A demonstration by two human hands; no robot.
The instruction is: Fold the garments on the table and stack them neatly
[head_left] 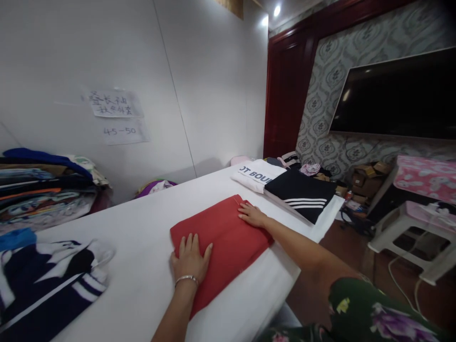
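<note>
A red folded garment (pixel 224 237) lies flat on the white table (pixel 135 266) in front of me. My left hand (pixel 191 260) rests on its left part, fingers spread, a bracelet at the wrist. On its far right edge lies my right hand (pixel 252 214), palm down with the fingers stretched out. Neither hand grips the cloth. Just beyond my right hand are a black folded garment with white stripes (pixel 302 192) and a white folded garment with dark lettering (pixel 258 173). What kind of garment the red one is cannot be made out.
A navy and white garment (pixel 50 280) lies loosely at the table's left end. Behind it rises a tall stack of clothes (pixel 46 190). Paper notes (pixel 116 104) hang on the grey wall. Right of the table stands a plastic stool (pixel 413 232), with cardboard boxes (pixel 368 180) farther back.
</note>
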